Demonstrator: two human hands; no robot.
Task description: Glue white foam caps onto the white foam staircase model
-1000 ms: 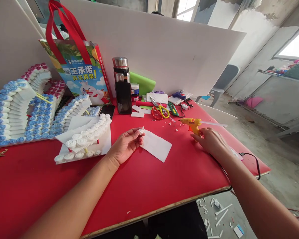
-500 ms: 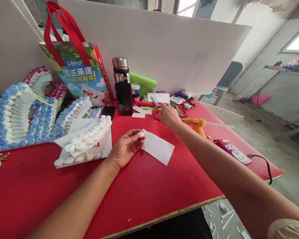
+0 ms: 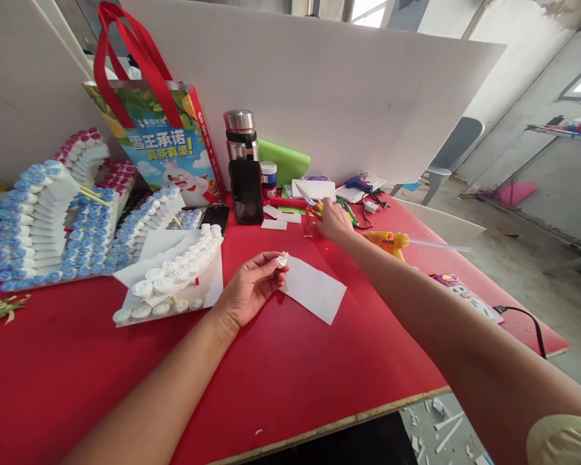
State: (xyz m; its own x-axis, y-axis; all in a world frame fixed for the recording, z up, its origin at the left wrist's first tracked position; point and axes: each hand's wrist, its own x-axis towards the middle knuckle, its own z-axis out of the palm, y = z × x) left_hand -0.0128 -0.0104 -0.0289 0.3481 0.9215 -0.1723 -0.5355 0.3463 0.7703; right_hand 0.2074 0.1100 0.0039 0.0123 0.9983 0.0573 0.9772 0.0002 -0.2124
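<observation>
Pinched between the thumb and fingers of my left hand (image 3: pixel 252 284) is a small white rolled flower (image 3: pixel 281 261). Just right of those fingers a white rectangular sheet (image 3: pixel 315 292) lies on the red table (image 3: pixel 281 374); I cannot tell whether it touches the flower. My right hand (image 3: pixel 336 221) reaches far across the table, beside red-handled scissors (image 3: pixel 310 223). Its fingertips are partly hidden, so whether they grip the scissors is unclear. Left of my left hand stands a white piece with rows of white rolled flowers (image 3: pixel 163 284).
Blue-flowered pieces (image 3: pixel 33 226) stand at the left, before a printed bag (image 3: pixel 167 148). A black phone (image 3: pixel 246 192) leans against a steel flask (image 3: pixel 240 132). On the right lie a yellow glue gun (image 3: pixel 390 242) and a power strip (image 3: pixel 467 298) near the table edge.
The view has swung slightly, moving the scene to the right. My right hand has shifted a little to the right by the scissors. The left hand still pinches the white flower.
</observation>
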